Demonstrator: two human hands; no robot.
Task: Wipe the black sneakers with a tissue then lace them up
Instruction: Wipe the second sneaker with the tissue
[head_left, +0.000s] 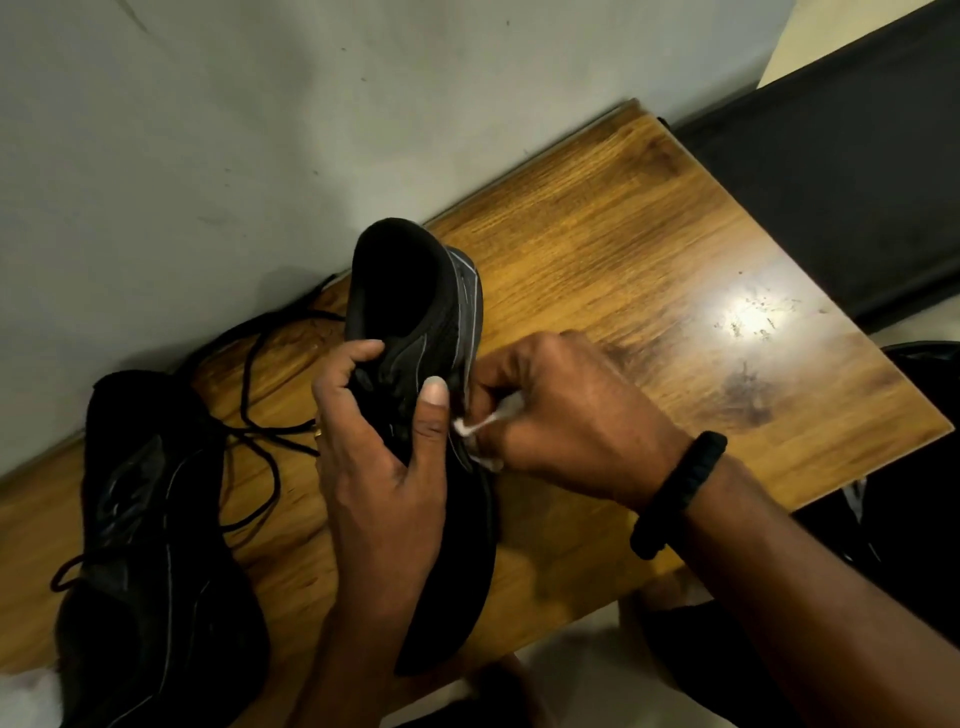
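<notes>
Left hand: my left hand (374, 467) grips the black mesh sneaker (415, 312), heel-up over the brown wooden table (623, 249).
Right hand: pinches a crumpled white tissue (483, 426) against its side.
Progress: wiping underway, I judge.
Remaining: second black sneaker (156, 545); loose black laces (260, 415) unthreaded.

Looks like a plain home room: wood-grain table (623, 234) against a scuffed, pale painted wall (208, 130), dark panel (831, 182) far right, light floor (571, 654) near.
</notes>
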